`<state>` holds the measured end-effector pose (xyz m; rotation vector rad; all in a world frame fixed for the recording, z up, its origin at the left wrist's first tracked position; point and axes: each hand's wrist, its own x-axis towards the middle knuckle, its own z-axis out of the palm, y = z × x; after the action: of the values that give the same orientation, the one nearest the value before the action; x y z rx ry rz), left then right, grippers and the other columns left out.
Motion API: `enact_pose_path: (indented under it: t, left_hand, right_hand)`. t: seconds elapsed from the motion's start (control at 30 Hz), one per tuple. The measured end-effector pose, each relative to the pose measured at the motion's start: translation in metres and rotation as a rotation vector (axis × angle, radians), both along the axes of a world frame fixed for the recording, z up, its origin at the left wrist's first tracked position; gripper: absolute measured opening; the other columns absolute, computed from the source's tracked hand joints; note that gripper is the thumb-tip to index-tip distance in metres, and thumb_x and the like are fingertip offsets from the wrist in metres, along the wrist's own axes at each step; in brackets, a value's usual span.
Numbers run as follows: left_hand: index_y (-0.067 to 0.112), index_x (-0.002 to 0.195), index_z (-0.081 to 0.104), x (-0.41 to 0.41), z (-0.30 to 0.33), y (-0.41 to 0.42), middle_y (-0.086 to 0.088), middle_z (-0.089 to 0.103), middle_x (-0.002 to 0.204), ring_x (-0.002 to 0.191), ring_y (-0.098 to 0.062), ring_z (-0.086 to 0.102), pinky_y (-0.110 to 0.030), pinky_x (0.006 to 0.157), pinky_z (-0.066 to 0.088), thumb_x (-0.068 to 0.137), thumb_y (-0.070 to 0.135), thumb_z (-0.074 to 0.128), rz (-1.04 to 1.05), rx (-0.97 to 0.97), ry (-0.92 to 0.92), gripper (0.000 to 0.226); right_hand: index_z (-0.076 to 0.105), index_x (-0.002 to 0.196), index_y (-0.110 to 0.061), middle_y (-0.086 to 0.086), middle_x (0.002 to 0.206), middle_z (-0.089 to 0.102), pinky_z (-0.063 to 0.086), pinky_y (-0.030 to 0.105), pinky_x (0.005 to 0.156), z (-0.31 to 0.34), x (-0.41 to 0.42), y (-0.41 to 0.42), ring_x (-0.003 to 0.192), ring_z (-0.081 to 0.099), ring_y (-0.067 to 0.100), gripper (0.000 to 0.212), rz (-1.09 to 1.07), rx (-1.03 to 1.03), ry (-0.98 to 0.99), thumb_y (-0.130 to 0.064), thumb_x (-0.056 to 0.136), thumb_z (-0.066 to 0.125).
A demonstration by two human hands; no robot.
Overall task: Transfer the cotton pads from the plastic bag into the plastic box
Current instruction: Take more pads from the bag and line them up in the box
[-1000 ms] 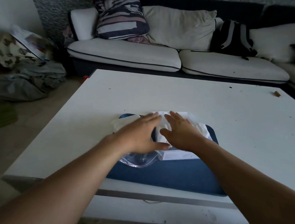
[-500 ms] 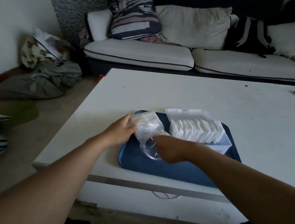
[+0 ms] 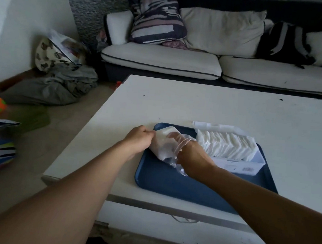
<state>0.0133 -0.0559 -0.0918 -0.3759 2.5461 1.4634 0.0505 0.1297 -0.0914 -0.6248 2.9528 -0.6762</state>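
Living room, white table (image 3: 215, 111) before a pale sofa (image 3: 161, 60). Blue tray (image 3: 189, 190) at near edge, carrying plastic bag (image 3: 166, 145) of cotton pads at its left end and plastic box (image 3: 236, 165), already lined with pads, at right. Left hand (image 3: 138, 139) pinching bag's closed end; right hand (image 3: 194, 157) reaching inside its mouth, fingers seen through the film, grip unclear. Best done: steady the bag, draw the stack out whole, keep pads upright.

Both forearms are bare from elbow to wrist, with no sleeve showing, and the left hand (image 3: 138, 139) and right hand (image 3: 193, 155) wear nothing
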Motion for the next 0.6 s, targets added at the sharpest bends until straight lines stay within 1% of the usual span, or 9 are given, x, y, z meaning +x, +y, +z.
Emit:
enact_pose_path:
  t: [0.07, 0.1, 0.2, 0.3, 0.37, 0.43, 0.5, 0.57, 0.6]
  left_hand:
    - [0.019, 0.101, 0.068, 0.000, -0.001, -0.003, -0.004, 0.070, 0.106, 0.104, -0.027, 0.066, -0.048, 0.096, 0.055, 0.075, 0.042, 0.056, 0.025, 0.015, 0.017, 0.037]
    - [0.019, 0.098, 0.068, 0.000, -0.001, -0.004, -0.004, 0.071, 0.104, 0.102, -0.027, 0.067, -0.048, 0.094, 0.056, 0.075, 0.042, 0.057, 0.029, 0.019, 0.032, 0.034]
    - [0.017, 0.093, 0.071, 0.000, -0.001, -0.008, -0.006, 0.073, 0.099, 0.096, -0.029, 0.070, -0.047, 0.088, 0.060, 0.087, 0.037, 0.063, 0.053, 0.033, 0.079, 0.022]
    - [0.012, 0.091, 0.074, 0.001, -0.001, -0.006, -0.011, 0.074, 0.096, 0.089, -0.030, 0.073, -0.044, 0.078, 0.064, 0.093, 0.025, 0.068, 0.101, 0.075, 0.086, 0.015]
    - [0.010, 0.090, 0.075, 0.003, -0.001, -0.003, -0.012, 0.074, 0.095, 0.086, -0.030, 0.073, -0.042, 0.074, 0.065, 0.094, 0.022, 0.068, 0.123, 0.078, 0.091, 0.014]
    - [0.010, 0.089, 0.074, 0.004, -0.002, -0.002, -0.012, 0.073, 0.095, 0.084, -0.031, 0.073, -0.042, 0.072, 0.065, 0.094, 0.022, 0.068, 0.137, 0.056, 0.100, 0.015]
    - [0.009, 0.087, 0.073, 0.004, -0.003, -0.002, -0.013, 0.073, 0.095, 0.084, -0.032, 0.073, -0.042, 0.072, 0.065, 0.093, 0.021, 0.070, 0.134, 0.065, 0.078, 0.014]
    - [0.008, 0.086, 0.073, 0.003, -0.005, -0.002, -0.014, 0.074, 0.093, 0.083, -0.031, 0.074, -0.042, 0.073, 0.065, 0.090, 0.020, 0.074, 0.124, 0.066, 0.065, 0.012]
    - [0.009, 0.085, 0.073, 0.003, -0.005, -0.002, -0.013, 0.074, 0.092, 0.083, -0.031, 0.074, -0.042, 0.074, 0.064, 0.089, 0.020, 0.075, 0.120, 0.053, 0.070, 0.012]
  right_hand:
    - [0.057, 0.120, -0.034, -0.001, 0.103, 0.063, 0.047, 0.021, 0.056, -0.003, -0.006, -0.001, 0.075, 0.065, 0.017, 0.047, -0.089, -0.132, -0.036, -0.008, 0.083, 0.069]
    - [0.057, 0.115, -0.036, -0.005, 0.097, 0.063, 0.043, 0.018, 0.051, -0.006, -0.008, -0.003, 0.069, 0.064, 0.015, 0.045, -0.093, -0.169, -0.015, -0.011, 0.080, 0.071]
    - [0.066, 0.108, -0.030, -0.005, 0.094, 0.070, 0.050, 0.023, 0.058, 0.004, -0.002, -0.006, 0.076, 0.066, 0.017, 0.040, -0.138, -0.206, 0.014, -0.008, 0.075, 0.072]
    - [0.073, 0.099, -0.022, 0.002, 0.095, 0.074, 0.060, 0.035, 0.067, 0.008, -0.003, -0.010, 0.083, 0.070, 0.021, 0.029, -0.200, -0.264, 0.021, -0.005, 0.077, 0.064]
    - [0.074, 0.104, -0.023, 0.000, 0.094, 0.074, 0.062, 0.038, 0.070, 0.007, -0.002, -0.013, 0.083, 0.071, 0.020, 0.028, -0.194, -0.230, -0.005, -0.014, 0.078, 0.071]
    - [0.072, 0.112, -0.027, -0.002, 0.097, 0.074, 0.061, 0.037, 0.075, 0.004, -0.002, -0.013, 0.086, 0.071, 0.018, 0.037, -0.184, -0.170, -0.017, -0.019, 0.076, 0.078]
    - [0.072, 0.111, -0.030, -0.004, 0.099, 0.073, 0.060, 0.035, 0.078, 0.002, -0.001, -0.012, 0.089, 0.070, 0.018, 0.034, -0.167, -0.139, -0.016, -0.022, 0.078, 0.076]
    - [0.070, 0.088, -0.032, -0.007, 0.085, 0.070, 0.058, 0.035, 0.073, 0.000, -0.002, -0.012, 0.079, 0.068, 0.016, 0.009, -0.149, -0.141, -0.004, -0.028, 0.079, 0.071]
    - [0.063, 0.073, -0.032, -0.009, 0.074, 0.065, 0.057, 0.034, 0.067, -0.003, -0.004, -0.012, 0.071, 0.065, 0.013, 0.009, -0.138, -0.133, -0.002, -0.034, 0.079, 0.069]
